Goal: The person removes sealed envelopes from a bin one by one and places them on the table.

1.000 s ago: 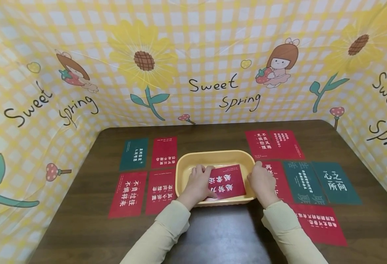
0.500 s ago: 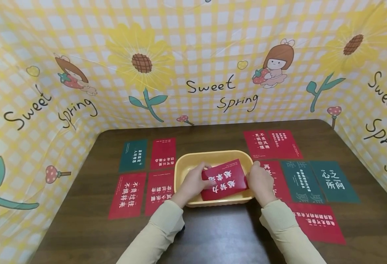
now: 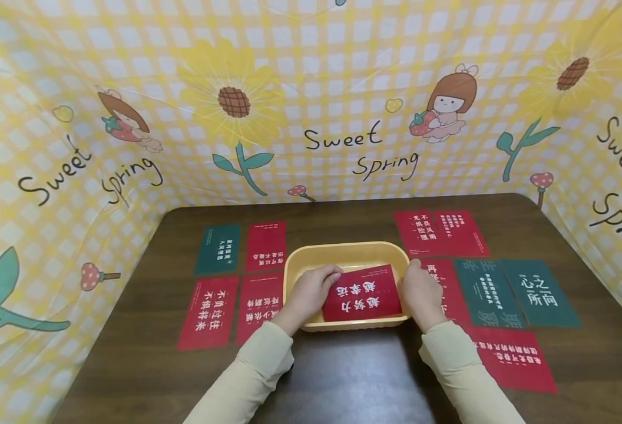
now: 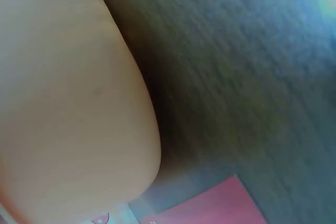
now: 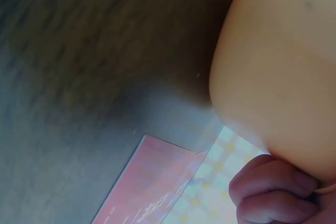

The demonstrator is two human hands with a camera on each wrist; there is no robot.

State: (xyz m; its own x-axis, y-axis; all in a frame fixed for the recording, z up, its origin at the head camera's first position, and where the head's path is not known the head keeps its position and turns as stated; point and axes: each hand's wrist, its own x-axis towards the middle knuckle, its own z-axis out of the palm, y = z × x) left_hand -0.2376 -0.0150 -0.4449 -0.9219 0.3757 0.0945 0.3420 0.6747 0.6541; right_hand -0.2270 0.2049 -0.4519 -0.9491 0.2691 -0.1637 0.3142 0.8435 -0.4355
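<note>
In the head view, a shallow yellow plastic tray [image 3: 348,250] stands mid-table. A red card [image 3: 364,297] with white Chinese characters lies inside it, slightly raised at the left. My left hand [image 3: 311,291] reaches over the tray's left side and pinches the card at its upper left edge; its other fingers are hidden. My right hand [image 3: 422,291] grips the tray's right rim. The right wrist view shows the curled fingers [image 5: 275,187] of that hand beside the palm. Only a large blurred part of the left hand [image 4: 79,119] fills the left wrist view.
On the brown wooden table [image 3: 131,365], red and green cards lie at both sides, among them a green card [image 3: 218,249] and a red card [image 3: 207,312] at left, another green card [image 3: 541,294] at right. A yellow checked cloth [image 3: 343,70] hangs around the back and sides.
My left hand first lay over the card, then tilted it up at an angle; the card is now straighter and lower in the tray. My right hand has stayed at the rim.
</note>
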